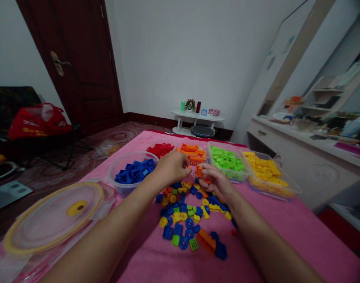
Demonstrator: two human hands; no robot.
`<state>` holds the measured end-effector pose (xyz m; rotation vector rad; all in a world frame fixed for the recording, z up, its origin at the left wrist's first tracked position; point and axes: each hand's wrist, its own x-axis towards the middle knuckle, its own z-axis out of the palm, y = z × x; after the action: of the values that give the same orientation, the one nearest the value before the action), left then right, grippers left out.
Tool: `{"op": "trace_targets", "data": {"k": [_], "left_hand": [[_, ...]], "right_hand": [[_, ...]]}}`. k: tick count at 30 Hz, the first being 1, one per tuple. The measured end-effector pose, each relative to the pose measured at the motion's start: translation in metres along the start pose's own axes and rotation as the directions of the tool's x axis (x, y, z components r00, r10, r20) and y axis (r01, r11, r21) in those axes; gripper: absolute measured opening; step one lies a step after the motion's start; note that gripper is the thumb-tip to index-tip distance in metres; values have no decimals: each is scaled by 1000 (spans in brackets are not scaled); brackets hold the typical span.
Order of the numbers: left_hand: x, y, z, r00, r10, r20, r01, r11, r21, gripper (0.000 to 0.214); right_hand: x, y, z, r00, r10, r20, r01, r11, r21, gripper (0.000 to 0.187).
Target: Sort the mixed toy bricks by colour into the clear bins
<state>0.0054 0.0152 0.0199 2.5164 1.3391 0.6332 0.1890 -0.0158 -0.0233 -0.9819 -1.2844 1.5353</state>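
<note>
My left hand point(174, 167) reaches over the near side of the orange-brick container point(207, 155), its fingers pinched together. A speck of orange shows at those fingertips, too small to name. In my right hand point(217, 180) an orange toy building brick point(199, 171) is gripped between thumb and fingers, just right of the left hand. Below both hands lies a loose pile of mixed bricks, among them a long orange brick point(206, 240), a blue ring point(183, 243) and a green brick point(194, 244).
Around the pile stand tubs of blue bricks point(135, 171), red bricks point(160, 149), green bricks point(227, 158) and yellow bricks point(264, 169). A round clear lid point(54, 216) with a yellow rim lies at left on the pink tablecloth point(285, 236). A cabinet point(294, 157) stands at right.
</note>
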Motion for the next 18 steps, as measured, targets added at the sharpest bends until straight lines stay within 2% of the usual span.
{"op": "trace_targets", "data": {"k": [2, 4, 6, 8, 10, 12, 13, 15, 18], "left_hand": [[1, 4, 4, 996, 61, -65, -66, 995, -79, 24], [0, 7, 7, 988, 150, -47, -155, 979, -132, 24], [0, 9, 8, 979, 204, -26, -205, 968, -147, 27], [1, 8, 6, 980, 192, -56, -198, 968, -156, 32], [3, 4, 1, 984, 120, -134, -144, 972, -187, 31], [5, -4, -5, 981, 31, -193, -72, 975, -211, 29], [6, -7, -8, 978, -7, -208, -37, 978, -206, 28], [6, -14, -13, 974, -45, -222, 10, 987, -160, 27], [4, -18, -18, 976, -61, -210, 47, 996, -73, 26]], "right_hand": [[2, 3, 8, 997, 61, 41, -70, 958, 279, 23], [4, 6, 16, 990, 123, 66, -140, 882, 451, 26], [5, 8, 24, 987, 152, 54, -157, 826, 541, 28], [5, 9, 27, 988, 151, 24, -138, 814, 564, 27], [7, 7, 24, 991, 132, -31, -95, 838, 537, 22], [17, 1, 15, 984, 78, -159, 2, 891, 455, 18], [25, -5, 10, 969, 33, -246, 66, 922, 381, 17], [48, -18, -1, 909, -90, -408, 181, 965, 191, 18], [89, -37, -12, 869, -185, -459, 224, 974, 31, 27]]}}
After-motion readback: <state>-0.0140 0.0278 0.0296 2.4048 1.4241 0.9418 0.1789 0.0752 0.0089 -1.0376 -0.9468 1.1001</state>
